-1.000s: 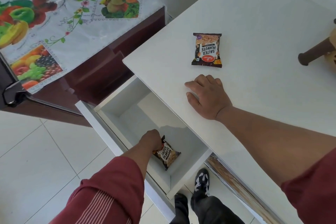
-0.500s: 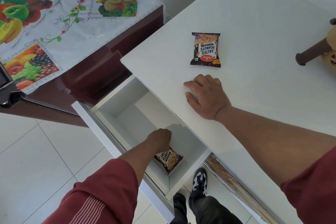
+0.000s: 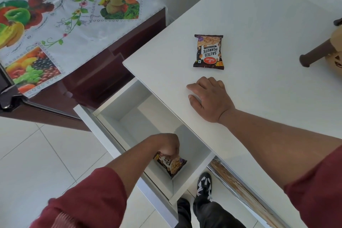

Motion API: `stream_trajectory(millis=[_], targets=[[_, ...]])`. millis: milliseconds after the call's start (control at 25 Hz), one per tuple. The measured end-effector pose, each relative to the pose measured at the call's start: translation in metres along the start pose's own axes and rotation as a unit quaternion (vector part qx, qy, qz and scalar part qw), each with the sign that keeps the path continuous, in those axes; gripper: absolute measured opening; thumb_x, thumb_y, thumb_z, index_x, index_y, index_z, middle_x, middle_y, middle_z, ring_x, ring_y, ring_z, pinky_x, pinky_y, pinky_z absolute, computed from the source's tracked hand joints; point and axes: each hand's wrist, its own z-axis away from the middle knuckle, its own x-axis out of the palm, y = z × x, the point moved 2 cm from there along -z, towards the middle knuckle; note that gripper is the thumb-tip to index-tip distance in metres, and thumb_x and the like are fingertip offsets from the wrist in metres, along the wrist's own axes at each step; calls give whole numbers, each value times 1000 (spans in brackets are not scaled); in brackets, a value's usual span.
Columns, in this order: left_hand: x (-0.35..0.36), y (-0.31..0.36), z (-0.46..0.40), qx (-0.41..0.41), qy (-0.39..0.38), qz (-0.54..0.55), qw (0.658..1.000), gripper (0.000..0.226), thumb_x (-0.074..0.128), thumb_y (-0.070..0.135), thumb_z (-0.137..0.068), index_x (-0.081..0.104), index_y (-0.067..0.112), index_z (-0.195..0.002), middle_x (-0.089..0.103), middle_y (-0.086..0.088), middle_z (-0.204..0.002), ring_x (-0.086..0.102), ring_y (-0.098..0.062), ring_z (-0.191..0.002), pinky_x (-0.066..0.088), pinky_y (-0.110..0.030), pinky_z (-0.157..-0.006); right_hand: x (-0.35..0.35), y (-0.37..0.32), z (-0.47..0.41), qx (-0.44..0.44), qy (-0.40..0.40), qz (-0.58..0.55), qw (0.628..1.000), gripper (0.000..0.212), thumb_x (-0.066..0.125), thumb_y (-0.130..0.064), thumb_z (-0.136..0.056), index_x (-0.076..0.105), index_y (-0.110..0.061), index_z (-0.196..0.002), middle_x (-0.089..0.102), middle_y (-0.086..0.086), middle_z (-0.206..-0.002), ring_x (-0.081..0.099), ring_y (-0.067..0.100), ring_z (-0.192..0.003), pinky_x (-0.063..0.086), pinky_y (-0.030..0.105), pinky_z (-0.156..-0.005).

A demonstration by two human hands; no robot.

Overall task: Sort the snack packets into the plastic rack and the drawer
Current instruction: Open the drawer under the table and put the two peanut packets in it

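The left hand is reaching into the open white drawer, its fingers curled together on the top edge of a peanut packet that is lying in the drawer's near corner. The right hand is resting palm down on the white counter, fingers loosely spread and holding nothing. A second peanut packet is lying flat on the counter just beyond the right hand, apart from it.
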Motion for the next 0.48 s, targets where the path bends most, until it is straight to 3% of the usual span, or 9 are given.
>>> stream_trajectory(millis=[80, 200, 280, 400, 480], targets=[[-32, 9, 40, 42, -11, 72, 997, 19, 60, -3, -89, 77, 5, -96, 79, -7, -95, 70, -10, -70, 56, -22, -71, -2, 0, 0, 1, -2, 4, 1000, 36, 45, -39, -94, 63, -20, -119, 56, 5, -102, 51, 31, -90, 39, 45, -80], [-99, 22, 107, 160, 7, 162, 974, 16, 64, 10, -92, 78, 17, -96, 81, 1, -94, 76, -7, -81, 59, -18, -74, -5, -1, 1, 1, -17, 11, 1000, 40, 42, -41, -94, 63, -20, -121, 56, 5, -104, 50, 30, -91, 38, 44, -80], [-150, 29, 126, 220, 136, 235, 937, 16, 63, 12, -92, 77, 15, -100, 80, -2, -97, 74, -8, -82, 58, -21, -72, -7, -1, 1, -1, -23, 8, 1000, 40, 41, -42, -93, 61, -20, -122, 56, 6, -104, 50, 31, -91, 38, 44, -80], [-213, 28, 110, 178, 414, 288, 845, 26, 63, 11, -96, 68, 16, -121, 74, -7, -117, 69, -14, -95, 56, -32, -84, -8, -1, 0, 4, -34, 4, 999, 36, 45, -39, -95, 61, -21, -121, 55, 4, -105, 49, 30, -92, 39, 44, -81], [-236, 31, 84, 125, 473, 254, 834, 50, 66, 23, -98, 50, 21, -145, 56, -7, -143, 60, -21, -120, 51, -37, -100, -7, 1, 0, 5, -38, 3, 999, 34, 45, -39, -95, 60, -22, -120, 55, 2, -105, 49, 29, -91, 39, 44, -81]])
